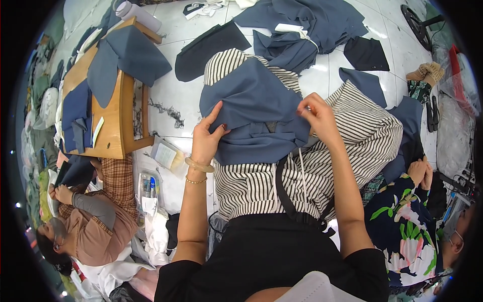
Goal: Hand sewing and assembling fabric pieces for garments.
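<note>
A blue-grey piece of fabric [251,98] lies bunched across my lap, over striped black-and-white trousers [246,189]. My left hand [205,140] rests on the fabric's left side, index finger and thumb stretched apart against the cloth. At the right edge of the same fabric, my right hand [322,118] is closed in a pinch; its fingertips grip the cloth there. Between the hands, folds run across the fabric around a small darker grey patch [271,126]. What lies beneath the folds is hidden.
A wooden bench [108,143] with cloth pieces stands left. Cut fabric [322,25] and dark panels [211,50] lie on the tiled floor ahead. A clear tray [151,186] sits near my left arm. Co-workers sit at left [100,221] and right [402,226], handling cloth.
</note>
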{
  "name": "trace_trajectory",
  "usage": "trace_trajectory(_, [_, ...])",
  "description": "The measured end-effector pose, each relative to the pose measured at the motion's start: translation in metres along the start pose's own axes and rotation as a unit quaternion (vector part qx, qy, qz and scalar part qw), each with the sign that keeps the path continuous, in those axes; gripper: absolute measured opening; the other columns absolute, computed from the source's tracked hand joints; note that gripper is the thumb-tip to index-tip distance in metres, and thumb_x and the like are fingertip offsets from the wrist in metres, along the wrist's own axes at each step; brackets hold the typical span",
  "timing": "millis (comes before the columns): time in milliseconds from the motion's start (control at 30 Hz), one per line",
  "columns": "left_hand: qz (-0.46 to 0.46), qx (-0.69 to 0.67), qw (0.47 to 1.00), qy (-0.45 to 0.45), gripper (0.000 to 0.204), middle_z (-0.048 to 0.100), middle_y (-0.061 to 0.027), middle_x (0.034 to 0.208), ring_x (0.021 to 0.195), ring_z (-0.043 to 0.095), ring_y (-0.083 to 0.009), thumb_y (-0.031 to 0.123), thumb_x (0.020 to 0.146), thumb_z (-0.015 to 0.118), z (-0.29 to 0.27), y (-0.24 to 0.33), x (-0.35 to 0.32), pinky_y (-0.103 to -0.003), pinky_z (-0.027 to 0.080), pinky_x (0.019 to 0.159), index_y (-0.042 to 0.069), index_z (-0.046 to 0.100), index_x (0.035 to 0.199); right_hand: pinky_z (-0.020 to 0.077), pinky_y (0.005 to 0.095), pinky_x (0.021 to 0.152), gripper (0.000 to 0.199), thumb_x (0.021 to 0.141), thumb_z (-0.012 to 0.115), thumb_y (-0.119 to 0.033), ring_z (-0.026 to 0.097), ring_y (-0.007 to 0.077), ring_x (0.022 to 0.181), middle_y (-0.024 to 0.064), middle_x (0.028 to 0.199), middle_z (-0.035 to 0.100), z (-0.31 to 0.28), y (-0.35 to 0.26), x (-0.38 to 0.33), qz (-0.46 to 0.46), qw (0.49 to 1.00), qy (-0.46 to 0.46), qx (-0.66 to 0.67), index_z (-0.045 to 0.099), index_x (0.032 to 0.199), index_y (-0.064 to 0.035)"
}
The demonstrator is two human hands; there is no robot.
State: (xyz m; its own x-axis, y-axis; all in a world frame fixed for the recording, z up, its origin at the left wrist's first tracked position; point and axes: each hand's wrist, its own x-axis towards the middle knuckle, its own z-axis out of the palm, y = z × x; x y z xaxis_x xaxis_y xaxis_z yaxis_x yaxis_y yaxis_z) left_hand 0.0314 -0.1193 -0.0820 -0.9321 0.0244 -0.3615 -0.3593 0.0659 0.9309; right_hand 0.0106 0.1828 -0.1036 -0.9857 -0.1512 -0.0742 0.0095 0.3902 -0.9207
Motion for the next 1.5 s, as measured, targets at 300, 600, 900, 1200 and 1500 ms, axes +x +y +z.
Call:
trace_trajectory(300, [-0.008, -0.006, 1.000, -0.002, 0.058, 0.050, -0.0133, 0.130, 0.108, 0.055, -0.0154, -0.014, 0.083, 0.051, 0.002, 0.003, 0.001, -0.027, 0.057, 0.084, 0.010, 0.049, 0.136, 0.0424, 0.0269, 0.063, 0.011, 0.077, 0.062, 0.005, 0.051, 0.0198, 0.064, 0.0080, 0.078, 0.051, -0.002, 0.004, -0.004, -0.014, 0.990, 0.048, -0.131, 0.054, 0.083, 0.0021])
trace_trajectory(600, [-0.017, -0.008, 1.000, 0.002, 0.058, 0.051, -0.0127, 0.124, 0.105, 0.056, -0.0152, -0.014, 0.083, 0.051, -0.003, 0.001, 0.002, -0.027, 0.057, 0.084, 0.011, 0.050, 0.136, 0.0458, 0.0313, 0.064, 0.011, 0.080, 0.065, -0.005, 0.058, 0.0249, 0.071, 0.0073, 0.084, 0.056, -0.015, -0.004, 0.000, -0.013, 0.989, 0.066, -0.131, 0.062, 0.090, -0.0023])
trace_trajectory(900, [-0.015, -0.012, 1.000, -0.002, 0.058, 0.051, -0.0119, 0.122, 0.104, 0.056, -0.0150, -0.013, 0.084, 0.051, -0.002, 0.000, 0.003, -0.027, 0.057, 0.085, 0.012, 0.050, 0.136, 0.0491, 0.0323, 0.062, 0.012, 0.079, 0.066, -0.011, 0.062, 0.0221, 0.072, 0.0018, 0.086, 0.058, 0.026, -0.001, -0.001, -0.084, 0.973, 0.010, -0.212, 0.062, 0.090, -0.0080])
trace_trajectory(1200, [-0.012, -0.012, 1.000, -0.004, 0.058, 0.051, -0.0127, 0.121, 0.104, 0.056, -0.0155, -0.014, 0.084, 0.051, -0.003, 0.002, 0.002, -0.027, 0.057, 0.085, 0.011, 0.050, 0.136, 0.0483, 0.0315, 0.059, 0.011, 0.077, 0.063, -0.007, 0.062, 0.0223, 0.067, 0.0044, 0.080, 0.059, 0.018, 0.003, -0.001, -0.071, 0.982, 0.025, -0.173, 0.060, 0.086, -0.0050])
trace_trajectory(1500, [-0.016, -0.013, 1.000, -0.005, 0.057, 0.051, -0.0126, 0.120, 0.103, 0.056, -0.0153, -0.013, 0.084, 0.050, -0.002, 0.002, 0.003, -0.028, 0.057, 0.085, 0.011, 0.050, 0.136, 0.0461, 0.0321, 0.057, 0.013, 0.076, 0.065, -0.009, 0.060, 0.0214, 0.068, 0.0025, 0.082, 0.054, 0.028, -0.004, -0.004, -0.092, 0.971, 0.000, -0.219, 0.056, 0.084, -0.0065])
